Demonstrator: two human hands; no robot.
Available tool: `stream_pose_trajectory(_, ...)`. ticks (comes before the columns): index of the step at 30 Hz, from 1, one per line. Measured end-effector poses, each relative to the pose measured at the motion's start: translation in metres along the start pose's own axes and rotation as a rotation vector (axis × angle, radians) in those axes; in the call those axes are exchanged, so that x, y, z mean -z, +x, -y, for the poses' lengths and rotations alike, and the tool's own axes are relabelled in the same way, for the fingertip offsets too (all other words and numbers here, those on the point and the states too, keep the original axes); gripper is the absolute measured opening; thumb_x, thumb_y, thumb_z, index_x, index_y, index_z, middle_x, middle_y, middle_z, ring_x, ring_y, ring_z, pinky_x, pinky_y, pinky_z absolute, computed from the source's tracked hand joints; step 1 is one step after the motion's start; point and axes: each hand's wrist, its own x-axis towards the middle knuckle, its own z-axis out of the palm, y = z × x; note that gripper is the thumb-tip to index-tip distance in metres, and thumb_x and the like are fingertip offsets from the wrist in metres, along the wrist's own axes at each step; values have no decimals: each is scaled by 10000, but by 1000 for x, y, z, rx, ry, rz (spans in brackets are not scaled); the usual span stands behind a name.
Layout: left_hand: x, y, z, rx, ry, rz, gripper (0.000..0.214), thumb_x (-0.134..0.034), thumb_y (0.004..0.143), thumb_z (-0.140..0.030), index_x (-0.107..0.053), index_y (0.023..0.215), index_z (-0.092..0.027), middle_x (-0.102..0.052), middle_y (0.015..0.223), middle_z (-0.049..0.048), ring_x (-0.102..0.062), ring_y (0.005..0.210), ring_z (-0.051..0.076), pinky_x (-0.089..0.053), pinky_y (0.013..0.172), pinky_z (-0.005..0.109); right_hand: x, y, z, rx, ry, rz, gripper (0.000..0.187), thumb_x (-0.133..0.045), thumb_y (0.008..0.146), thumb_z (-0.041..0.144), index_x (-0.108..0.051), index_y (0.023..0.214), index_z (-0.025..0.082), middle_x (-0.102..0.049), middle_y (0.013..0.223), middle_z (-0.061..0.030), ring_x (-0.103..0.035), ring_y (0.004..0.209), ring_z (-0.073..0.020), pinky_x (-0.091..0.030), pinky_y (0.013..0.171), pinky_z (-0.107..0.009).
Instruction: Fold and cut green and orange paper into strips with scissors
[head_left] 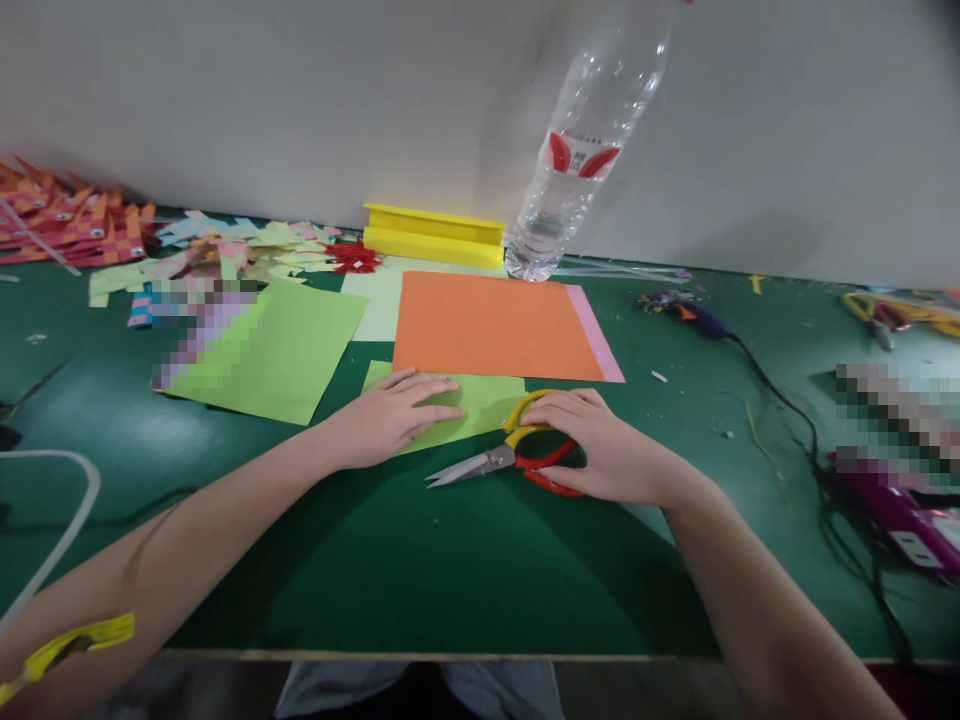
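Note:
My left hand point(394, 418) lies on a light green sheet point(486, 400), fingers stretched out and slightly apart. Scissors point(501, 458) with one yellow and one red handle are in my right hand point(611, 450). Its fingers are at the yellow loop and the thumb is by the red one. The blades are nearly closed, point left, and lie low over the table just in front of the green sheet. Behind both hands, an orange sheet point(495, 325) rests over a pink sheet point(598, 335), whose right edge shows.
Another green sheet point(307, 345) lies left, near paper strips point(247, 245) and folded orange-red pieces point(82, 220). A yellow holder point(435, 235) and a tilted plastic bottle point(574, 165) are by the wall. To the right are a corded tool point(697, 315) and a purple device point(892, 510).

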Motion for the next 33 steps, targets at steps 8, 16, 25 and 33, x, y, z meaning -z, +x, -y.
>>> stream_pose_trajectory(8, -4, -1, 1, 82, 70, -52, 414, -276, 992, -184, -452, 1358, -265, -381, 1476, 22, -290, 1381, 186, -164, 1153, 445, 9, -11, -7, -208, 76, -8, 406, -616, 729, 356, -555, 1118, 258, -646, 1159, -49, -614, 1032, -246, -499, 846, -370)
stream_pose_trajectory(16, -4, 0, -1, 100, 55, -43, 426, -238, 994, -196, -434, 1370, -238, -363, 1486, 27, -286, 1381, 186, -192, 1148, 421, 8, -13, -5, -272, 77, -15, 416, -606, 742, 410, -537, 1122, 256, -631, 1170, -59, -624, 1015, -239, -518, 824, -362)
stream_pose_trajectory(25, -3, 0, -1, 114, 49, -14, 431, -221, 998, -200, -417, 1381, -227, -351, 1494, 27, -270, 1390, 182, -177, 1153, 417, 9, -15, -6, -278, 59, -22, 429, -605, 748, 450, -548, 1118, 240, -630, 1154, -77, -615, 1006, -253, -519, 801, -380)
stream_pose_trajectory(33, -2, 1, -1, 118, 24, -17, 424, -229, 998, -193, -424, 1372, -234, -359, 1490, 24, -278, 1386, 189, -175, 1151, 425, 6, -14, -7, -211, 31, -26, 418, -602, 758, 424, -551, 1127, 234, -624, 1149, -85, -586, 1055, -277, -499, 854, -417)
